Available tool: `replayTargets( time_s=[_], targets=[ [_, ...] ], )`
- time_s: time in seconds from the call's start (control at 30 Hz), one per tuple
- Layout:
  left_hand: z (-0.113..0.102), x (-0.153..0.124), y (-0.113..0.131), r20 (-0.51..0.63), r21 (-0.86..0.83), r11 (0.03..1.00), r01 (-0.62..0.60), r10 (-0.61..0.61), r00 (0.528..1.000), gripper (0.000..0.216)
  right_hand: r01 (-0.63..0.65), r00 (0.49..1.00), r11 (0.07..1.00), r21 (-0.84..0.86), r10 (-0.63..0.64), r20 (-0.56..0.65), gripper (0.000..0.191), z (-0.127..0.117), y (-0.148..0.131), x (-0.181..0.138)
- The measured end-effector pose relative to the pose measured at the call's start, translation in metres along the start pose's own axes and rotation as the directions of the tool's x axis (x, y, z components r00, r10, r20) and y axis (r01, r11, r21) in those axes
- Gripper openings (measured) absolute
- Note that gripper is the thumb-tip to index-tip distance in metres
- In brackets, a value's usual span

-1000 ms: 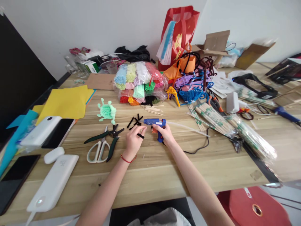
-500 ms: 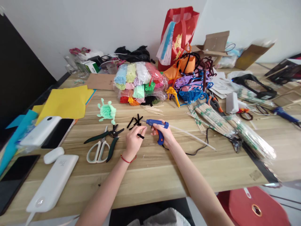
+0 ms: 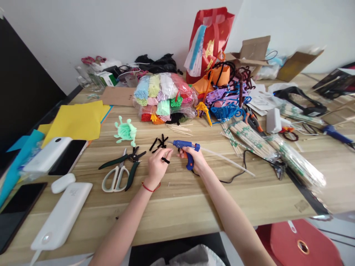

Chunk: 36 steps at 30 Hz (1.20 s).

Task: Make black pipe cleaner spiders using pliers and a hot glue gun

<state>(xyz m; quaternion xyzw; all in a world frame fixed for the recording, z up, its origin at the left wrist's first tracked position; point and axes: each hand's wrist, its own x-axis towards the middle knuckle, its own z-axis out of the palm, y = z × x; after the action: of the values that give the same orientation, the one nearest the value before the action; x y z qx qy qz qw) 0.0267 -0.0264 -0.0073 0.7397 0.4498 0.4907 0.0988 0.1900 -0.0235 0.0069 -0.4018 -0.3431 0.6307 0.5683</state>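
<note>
My left hand point(image 3: 157, 163) is closed, holding a short, fuzzy black pipe cleaner piece point(image 3: 165, 160). My right hand point(image 3: 195, 156) grips a blue glue gun point(image 3: 186, 144) whose nozzle points left, close to my left fingertips. From the gun's back a long, pale glue stick point(image 3: 229, 161) sticks out. More black pipe cleaner pieces point(image 3: 162, 140) lie just beyond my left hand. A mint green fuzzy figure point(image 3: 126, 131) with ball-ended limbs sits to the left. White-handled scissors point(image 3: 115, 178) and dark green-handled pliers point(image 3: 131, 173) lie overlapping beside my left wrist.
A clear bag of colored pipe cleaner bundles point(image 3: 165, 96) lies at the back, near a red bag point(image 3: 212, 40). Wrapped wooden sticks point(image 3: 249, 136) and a black cord point(image 3: 244, 162) are on the right. Phones point(image 3: 68, 157) and a white power bank point(image 3: 62, 216) lie left.
My right hand and the glue gun have shifted very slightly to the right. My left hand stays in place with the black pipe cleaner piece.
</note>
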Motion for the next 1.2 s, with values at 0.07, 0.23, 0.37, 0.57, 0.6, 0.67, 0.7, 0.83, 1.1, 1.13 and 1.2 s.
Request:
replayTargets(
  time_s=[0.07,0.23,0.37,0.57,0.6,0.67,0.7,0.83,1.1,1.13,1.2],
  targets=[
    [-0.0004,0.0001,0.0002,0.000,-0.002,1.000,-0.001,0.001,1.000,0.011,0.002,1.000,1.000,0.019,-0.002,-0.004,0.015,-0.0005,0.0005,0.0004],
    [-0.0008,0.0006,0.0003,0.008,-0.019,1.000,-0.004,0.004,1.000,0.010,-0.004,1.000,1.000,0.024,0.005,-0.028,0.015,-0.0026,0.0019,0.0015],
    [-0.0008,0.0008,0.0005,0.008,-0.021,1.000,-0.012,0.012,1.000,0.010,0.005,1.000,0.999,0.044,-0.005,-0.007,0.015,-0.0050,0.0048,0.0032],
    [-0.0006,0.0007,0.0003,0.000,-0.012,1.000,-0.022,0.022,1.000,0.010,0.012,1.000,1.000,0.026,-0.013,0.011,0.013,-0.0045,0.0080,0.0046],
    [-0.0006,0.0008,0.0003,-0.001,-0.009,1.000,-0.025,0.025,1.000,0.010,0.011,1.000,1.000,0.013,-0.011,0.013,0.013,-0.0036,0.0077,0.0043],
    [-0.0006,0.0011,0.0003,-0.003,-0.006,1.000,-0.030,0.030,1.000,0.010,0.020,1.000,1.000,-0.007,-0.020,0.015,0.013,-0.0018,0.0066,0.0036],
    [-0.0007,0.0012,0.0003,-0.005,-0.005,0.999,-0.032,0.032,0.999,0.009,0.028,0.999,0.999,-0.016,-0.028,0.016,0.014,-0.0010,0.0060,0.0032],
    [-0.0006,0.0006,-0.0002,-0.005,-0.004,0.999,-0.035,0.035,0.999,0.009,0.030,1.000,0.998,-0.052,-0.030,-0.003,0.013,-0.0002,0.0048,0.0030],
    [-0.0007,-0.0005,-0.0004,0.004,-0.015,0.999,-0.030,0.030,1.000,0.009,0.016,0.997,0.999,-0.035,-0.019,-0.069,0.012,-0.0041,0.0072,0.0041],
    [-0.0007,-0.0004,-0.0003,0.003,-0.015,0.999,-0.033,0.033,0.999,0.009,0.016,0.998,0.999,-0.034,-0.019,-0.066,0.012,-0.0044,0.0075,0.0042],
    [-0.0009,-0.0001,-0.0002,0.001,-0.016,0.999,-0.038,0.038,0.999,0.009,0.015,0.998,0.999,-0.033,-0.017,-0.060,0.012,-0.0050,0.0081,0.0043]
  ],
)
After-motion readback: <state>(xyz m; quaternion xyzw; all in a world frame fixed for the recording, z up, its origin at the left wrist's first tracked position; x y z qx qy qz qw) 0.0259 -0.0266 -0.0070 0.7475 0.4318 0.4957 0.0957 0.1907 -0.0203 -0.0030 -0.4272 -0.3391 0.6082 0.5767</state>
